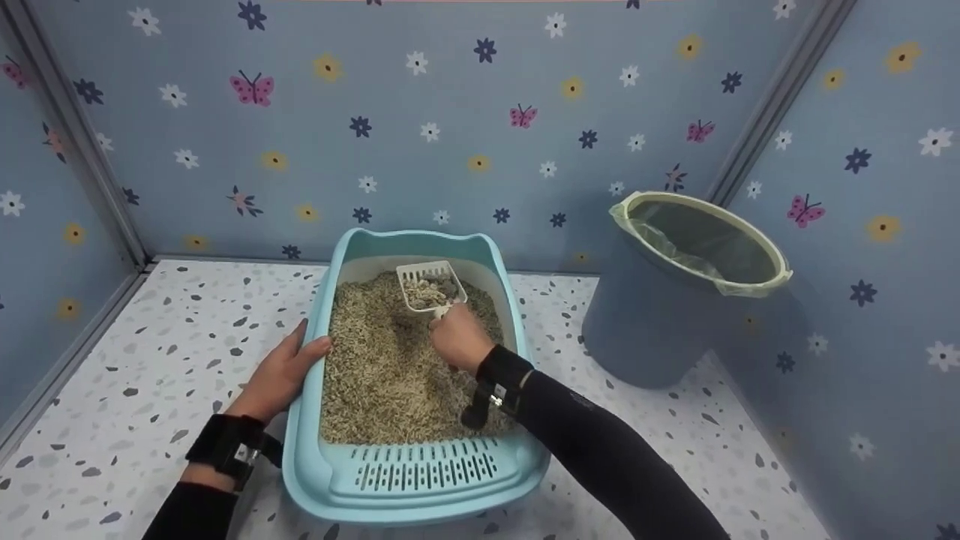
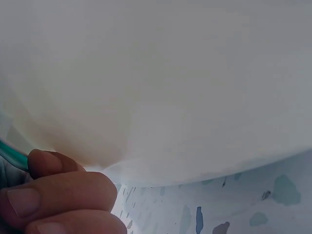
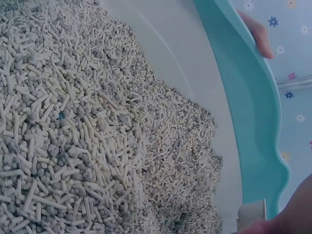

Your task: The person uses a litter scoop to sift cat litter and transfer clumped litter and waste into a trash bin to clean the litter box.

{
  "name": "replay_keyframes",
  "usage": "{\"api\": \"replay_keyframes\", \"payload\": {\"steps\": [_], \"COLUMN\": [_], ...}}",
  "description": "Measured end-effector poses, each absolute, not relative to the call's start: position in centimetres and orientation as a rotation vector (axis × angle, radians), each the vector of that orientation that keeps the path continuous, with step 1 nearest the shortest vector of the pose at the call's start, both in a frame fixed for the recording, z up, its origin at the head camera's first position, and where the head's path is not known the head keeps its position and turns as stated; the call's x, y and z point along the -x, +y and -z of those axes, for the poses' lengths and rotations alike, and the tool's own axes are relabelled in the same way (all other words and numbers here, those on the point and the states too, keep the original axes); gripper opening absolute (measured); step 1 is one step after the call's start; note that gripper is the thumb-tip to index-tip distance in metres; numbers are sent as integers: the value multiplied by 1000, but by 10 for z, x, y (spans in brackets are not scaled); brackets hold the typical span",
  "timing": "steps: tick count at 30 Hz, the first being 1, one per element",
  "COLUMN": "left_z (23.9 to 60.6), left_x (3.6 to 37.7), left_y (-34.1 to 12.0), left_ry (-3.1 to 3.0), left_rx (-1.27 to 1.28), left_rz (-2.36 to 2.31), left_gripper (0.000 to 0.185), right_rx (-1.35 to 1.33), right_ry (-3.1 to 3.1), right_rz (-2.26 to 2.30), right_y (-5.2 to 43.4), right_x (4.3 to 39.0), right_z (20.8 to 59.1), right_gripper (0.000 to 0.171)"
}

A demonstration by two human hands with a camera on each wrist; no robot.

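A light blue litter box (image 1: 420, 504) with a slotted front ledge holds beige pellet litter (image 1: 371, 390). My left hand (image 1: 279, 375) grips its left rim, thumb on top; the curled fingers (image 2: 73, 195) show beside the pale wall in the left wrist view. My right hand (image 1: 463, 341) holds a white slotted litter scoop (image 1: 406, 273) by its handle, over the far part of the litter. Pellets and clumps lie in the scoop. In the right wrist view, only a small white piece of the scoop (image 3: 251, 212) shows beside my hand.
A blue-grey bin (image 1: 645, 330) with a pale rim and a liner folded over it stands to the right of the litter box. Flower-patterned walls (image 1: 450, 82) enclose the back and both sides. The floor (image 1: 187, 337) is white with speckles.
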State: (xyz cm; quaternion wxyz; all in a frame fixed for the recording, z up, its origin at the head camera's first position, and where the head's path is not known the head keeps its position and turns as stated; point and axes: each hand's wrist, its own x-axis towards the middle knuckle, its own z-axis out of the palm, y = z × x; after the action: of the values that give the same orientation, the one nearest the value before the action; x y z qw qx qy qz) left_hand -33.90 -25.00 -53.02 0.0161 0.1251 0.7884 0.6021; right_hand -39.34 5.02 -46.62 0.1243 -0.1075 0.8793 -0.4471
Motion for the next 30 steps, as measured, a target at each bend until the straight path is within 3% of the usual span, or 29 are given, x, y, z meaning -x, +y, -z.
{"api": "replay_keyframes", "payload": {"steps": [6,10,16,26,30], "left_z": [530,530,531,535,535], "left_x": [337,337,340,342,343], "left_y": [-251,-249,-244,-234,-236], "left_ry": [2440,2436,2424,2352,2373], "left_rx": [-375,-367,-385,-414,-411], "left_rz": [-1884,-1886,-1886,-1937,-1929], "left_gripper": [77,78,77,77,77], "right_rx": [328,343,345,693,802], "right_ry": [2461,2527,2471,2372,2391], "right_rz": [1416,1338,1364,1215,1125], "right_y": [56,62,82,171,183], "right_x": [385,380,373,380,387], "right_z": [459,449,436,406,400], "right_gripper": [21,30,19,19,21]}}
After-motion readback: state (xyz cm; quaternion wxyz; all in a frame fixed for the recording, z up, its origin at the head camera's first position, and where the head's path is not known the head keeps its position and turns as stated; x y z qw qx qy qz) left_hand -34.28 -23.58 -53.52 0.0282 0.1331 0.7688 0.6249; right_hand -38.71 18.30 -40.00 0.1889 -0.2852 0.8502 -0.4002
